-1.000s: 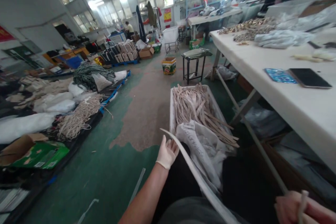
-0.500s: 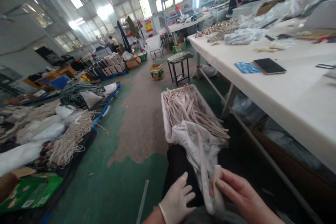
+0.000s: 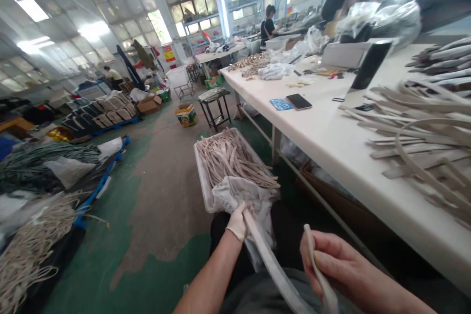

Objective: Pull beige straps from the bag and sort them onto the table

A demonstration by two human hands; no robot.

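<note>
A long beige fabric strap [image 3: 270, 261] runs across my lap. My gloved left hand [image 3: 238, 221] is closed on its far part, beside a white plastic bag [image 3: 231, 195]. My bare right hand [image 3: 327, 260] pinches a strap end that stands up past the fingers; its lower part leaves the bottom of the view, so I cannot tell if both pieces are one strap. Just beyond my knees, a white plastic bin [image 3: 201, 176] holds a heap of similar beige straps [image 3: 233, 157], with the bag draped over its near edge.
On my right, a white table [image 3: 294, 130] bears a phone [image 3: 299, 101], a blue card [image 3: 281, 104] and piled straps [image 3: 434, 132]. A black stool [image 3: 214, 103] and a carton [image 3: 186, 115] stand ahead. Cords [image 3: 33, 250] lie on the left. Two people are at the far tables.
My left hand has gone from open to closed on the strap and has moved forward. The view has swung right, bringing the straps on the table into sight.
</note>
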